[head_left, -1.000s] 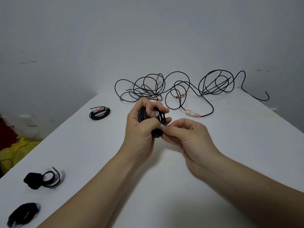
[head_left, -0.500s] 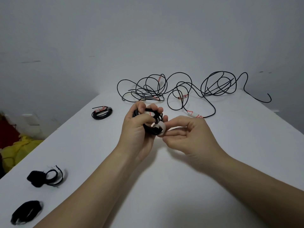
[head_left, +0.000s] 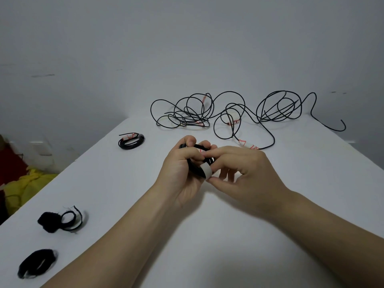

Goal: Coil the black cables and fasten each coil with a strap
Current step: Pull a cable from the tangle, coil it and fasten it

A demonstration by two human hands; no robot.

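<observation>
Your coil [head_left: 194, 164] with its strap [head_left: 206, 171], held over mid-bench [head_left: 315, 161].
Your left hand [head_left: 182, 171] has its fingers [head_left: 190, 140] curled round the black coil, and your right hand [head_left: 245, 169] pinches the pale strap wrapped on its lower edge. Both hands hide most of the coil. Behind lies the loose cable tangle [head_left: 228, 110], with a strapped coil [head_left: 131, 141] far left and two spare straps [head_left: 60, 221] near the left edge.

Your one camera sits on your head and looks forward and down. Your left hand [head_left: 180, 175] and right hand [head_left: 247, 173] hold the coil [head_left: 196, 172] close below it, mid-picture. Past the grip lie table [head_left: 207, 225] and wall [head_left: 187, 48].
</observation>
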